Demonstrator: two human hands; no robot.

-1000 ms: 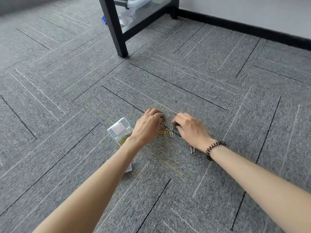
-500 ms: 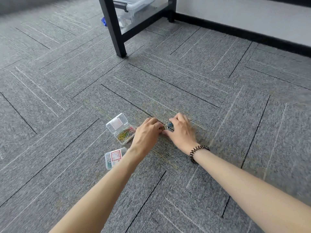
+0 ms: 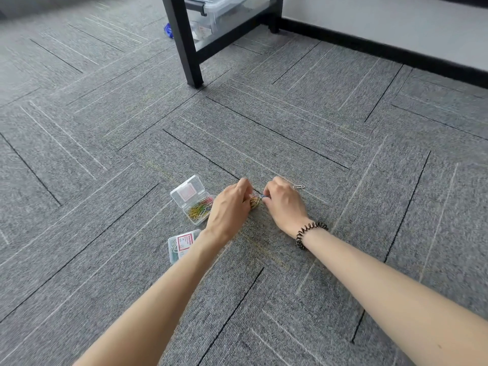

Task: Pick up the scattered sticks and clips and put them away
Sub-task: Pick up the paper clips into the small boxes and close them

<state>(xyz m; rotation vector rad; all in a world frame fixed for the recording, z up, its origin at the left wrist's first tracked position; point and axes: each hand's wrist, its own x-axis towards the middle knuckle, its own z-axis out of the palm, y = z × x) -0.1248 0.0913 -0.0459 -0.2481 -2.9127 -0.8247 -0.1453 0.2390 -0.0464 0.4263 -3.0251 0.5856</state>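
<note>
The left hand and right hand sit almost knuckle to knuckle on the carpet. The left curls its fingers over a small heap of coloured paper clips. The right pinches at the same heap from the other side with its fingertips bent in. The heap lies between the two hands, just right of the open box, which is part-filled with more clips. One stray clip lies just beyond the right hand. I judge the clips to be light, stiff, slick wire that tangles together and snags in the pile. They are probably best scooped as a bunch or pinched one at a time by a loop end.
</note>
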